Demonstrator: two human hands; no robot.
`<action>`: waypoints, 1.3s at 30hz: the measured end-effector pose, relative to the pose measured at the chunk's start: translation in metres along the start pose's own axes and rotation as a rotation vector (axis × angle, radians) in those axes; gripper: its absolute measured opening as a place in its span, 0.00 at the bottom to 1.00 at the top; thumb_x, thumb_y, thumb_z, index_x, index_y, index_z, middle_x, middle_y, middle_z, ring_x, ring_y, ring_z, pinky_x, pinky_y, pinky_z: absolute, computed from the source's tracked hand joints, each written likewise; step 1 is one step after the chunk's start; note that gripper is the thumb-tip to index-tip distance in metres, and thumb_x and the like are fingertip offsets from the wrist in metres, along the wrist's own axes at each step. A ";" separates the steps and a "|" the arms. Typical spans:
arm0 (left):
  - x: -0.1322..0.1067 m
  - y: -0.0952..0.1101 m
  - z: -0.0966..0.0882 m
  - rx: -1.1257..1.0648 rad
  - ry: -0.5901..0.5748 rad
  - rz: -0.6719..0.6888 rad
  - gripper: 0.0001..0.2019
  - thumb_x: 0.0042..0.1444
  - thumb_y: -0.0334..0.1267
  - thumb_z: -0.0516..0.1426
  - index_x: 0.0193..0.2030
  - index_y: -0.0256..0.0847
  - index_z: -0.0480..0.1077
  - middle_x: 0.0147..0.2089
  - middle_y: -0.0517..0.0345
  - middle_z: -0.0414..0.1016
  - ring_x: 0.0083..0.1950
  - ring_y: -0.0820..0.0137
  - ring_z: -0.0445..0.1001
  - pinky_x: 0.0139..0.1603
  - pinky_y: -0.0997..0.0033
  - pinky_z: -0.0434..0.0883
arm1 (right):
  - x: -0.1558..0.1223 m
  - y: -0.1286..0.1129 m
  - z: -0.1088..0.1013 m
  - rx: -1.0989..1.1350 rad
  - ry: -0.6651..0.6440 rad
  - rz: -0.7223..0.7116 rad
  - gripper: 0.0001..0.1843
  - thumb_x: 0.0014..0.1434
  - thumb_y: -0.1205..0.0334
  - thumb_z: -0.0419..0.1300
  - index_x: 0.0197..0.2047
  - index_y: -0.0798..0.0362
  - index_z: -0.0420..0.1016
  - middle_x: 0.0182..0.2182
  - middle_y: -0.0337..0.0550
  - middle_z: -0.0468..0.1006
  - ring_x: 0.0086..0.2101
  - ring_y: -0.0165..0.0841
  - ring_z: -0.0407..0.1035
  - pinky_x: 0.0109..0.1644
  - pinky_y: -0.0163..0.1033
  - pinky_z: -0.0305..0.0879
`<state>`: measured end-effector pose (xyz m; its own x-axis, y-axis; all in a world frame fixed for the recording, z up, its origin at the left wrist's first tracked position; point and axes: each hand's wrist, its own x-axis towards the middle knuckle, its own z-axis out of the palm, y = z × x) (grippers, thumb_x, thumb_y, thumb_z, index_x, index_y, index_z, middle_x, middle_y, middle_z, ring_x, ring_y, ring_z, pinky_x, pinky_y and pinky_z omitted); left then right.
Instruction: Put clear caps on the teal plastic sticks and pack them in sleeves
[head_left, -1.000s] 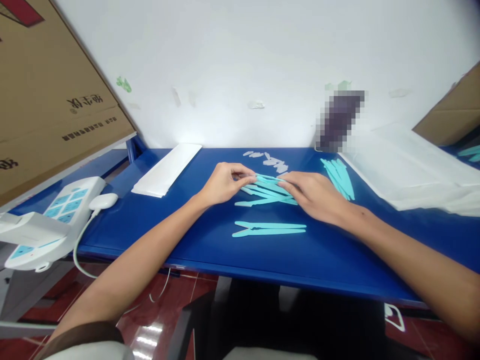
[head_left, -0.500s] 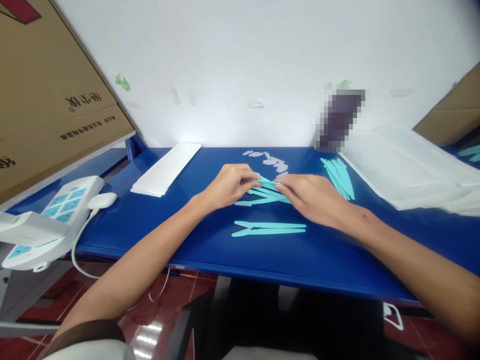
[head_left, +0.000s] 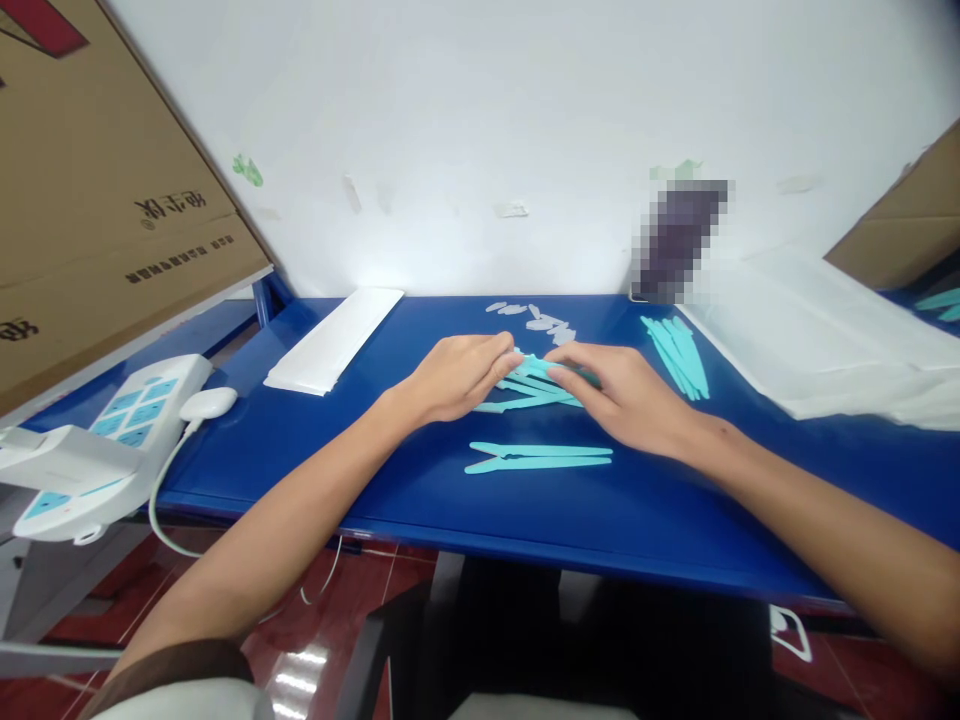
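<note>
Above the blue table, my left hand (head_left: 469, 374) pinches the blade end of a teal eyebrow razor (head_left: 534, 364). The handle side of the same razor is gripped by my right hand (head_left: 626, 395), thumb and fingers closed. Part of the razor is hidden behind the fingers. Several more teal razors (head_left: 521, 397) lie fanned out just beneath both hands. Nearer the table's front edge, two razors (head_left: 540, 458) lie side by side, blades to the left. Small clear plastic caps (head_left: 541, 324) are scattered behind my hands.
More teal razors (head_left: 677, 358) lie in a pile to the right, next to a white plastic bag (head_left: 795, 340). A flat white packet (head_left: 336, 342) is at the left. Beyond it are a power strip (head_left: 127, 430) with a cable and a large cardboard box (head_left: 97, 170).
My left fingers have closed further over the razor's blade end. My right hand has turned slightly, its fingers wrapped more around the handle. The other razors have not moved.
</note>
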<state>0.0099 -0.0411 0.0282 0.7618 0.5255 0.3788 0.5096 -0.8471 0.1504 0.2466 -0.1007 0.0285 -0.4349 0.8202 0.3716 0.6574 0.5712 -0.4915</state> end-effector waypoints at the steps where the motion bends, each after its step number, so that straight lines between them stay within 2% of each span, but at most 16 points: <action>1: -0.001 0.001 -0.001 -0.009 -0.014 0.008 0.19 0.75 0.46 0.39 0.37 0.42 0.62 0.30 0.57 0.68 0.29 0.67 0.65 0.33 0.67 0.60 | 0.000 0.001 0.000 0.008 0.001 0.000 0.17 0.72 0.51 0.49 0.46 0.50 0.76 0.35 0.43 0.82 0.32 0.35 0.72 0.38 0.39 0.63; 6: -0.002 0.000 -0.002 -0.169 -0.031 0.001 0.17 0.75 0.46 0.41 0.35 0.43 0.57 0.29 0.60 0.63 0.28 0.69 0.61 0.32 0.67 0.59 | 0.000 0.006 0.000 0.016 0.000 -0.004 0.19 0.72 0.51 0.49 0.50 0.49 0.79 0.41 0.44 0.84 0.37 0.37 0.76 0.41 0.39 0.65; 11: -0.003 -0.003 0.000 -0.272 0.039 -0.050 0.19 0.73 0.49 0.45 0.31 0.42 0.57 0.26 0.62 0.60 0.27 0.71 0.59 0.30 0.68 0.57 | 0.000 0.007 -0.001 -0.004 0.013 -0.025 0.19 0.73 0.52 0.49 0.51 0.49 0.78 0.43 0.43 0.84 0.39 0.38 0.76 0.43 0.40 0.66; 16: -0.004 -0.004 0.003 -0.310 0.076 -0.071 0.21 0.73 0.50 0.45 0.29 0.42 0.57 0.26 0.62 0.58 0.27 0.72 0.58 0.29 0.68 0.57 | 0.000 0.007 0.000 -0.078 -0.014 -0.027 0.20 0.73 0.52 0.48 0.55 0.49 0.76 0.48 0.46 0.82 0.44 0.41 0.76 0.45 0.42 0.66; 20: -0.004 -0.005 0.005 -0.329 0.105 -0.067 0.22 0.73 0.49 0.45 0.27 0.42 0.54 0.25 0.63 0.55 0.26 0.73 0.56 0.29 0.68 0.55 | 0.000 0.007 0.001 -0.090 -0.020 -0.018 0.18 0.73 0.51 0.48 0.53 0.49 0.75 0.45 0.46 0.82 0.41 0.40 0.76 0.42 0.41 0.65; 23: -0.003 -0.005 0.006 -0.335 0.122 -0.051 0.22 0.73 0.48 0.46 0.28 0.41 0.55 0.25 0.64 0.55 0.26 0.73 0.56 0.30 0.69 0.55 | 0.000 0.008 0.000 -0.072 -0.020 -0.007 0.17 0.72 0.51 0.48 0.50 0.50 0.75 0.41 0.44 0.82 0.38 0.38 0.75 0.40 0.40 0.63; 31: -0.003 -0.008 0.007 -0.266 0.172 -0.009 0.21 0.74 0.46 0.46 0.27 0.41 0.56 0.25 0.64 0.56 0.26 0.74 0.57 0.29 0.71 0.56 | 0.000 0.009 0.000 -0.041 -0.012 0.003 0.17 0.73 0.52 0.48 0.48 0.51 0.74 0.40 0.43 0.81 0.36 0.36 0.73 0.39 0.39 0.61; 39: -0.006 -0.020 0.002 0.048 0.237 0.149 0.21 0.75 0.45 0.44 0.30 0.41 0.61 0.27 0.59 0.65 0.29 0.70 0.62 0.33 0.69 0.60 | -0.001 0.013 0.000 -0.094 0.012 0.013 0.17 0.73 0.52 0.48 0.48 0.50 0.75 0.39 0.42 0.82 0.35 0.35 0.74 0.38 0.39 0.62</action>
<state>-0.0038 -0.0268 0.0207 0.7182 0.3575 0.5969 0.4215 -0.9061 0.0355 0.2555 -0.0945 0.0220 -0.4186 0.8269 0.3755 0.7181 0.5545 -0.4204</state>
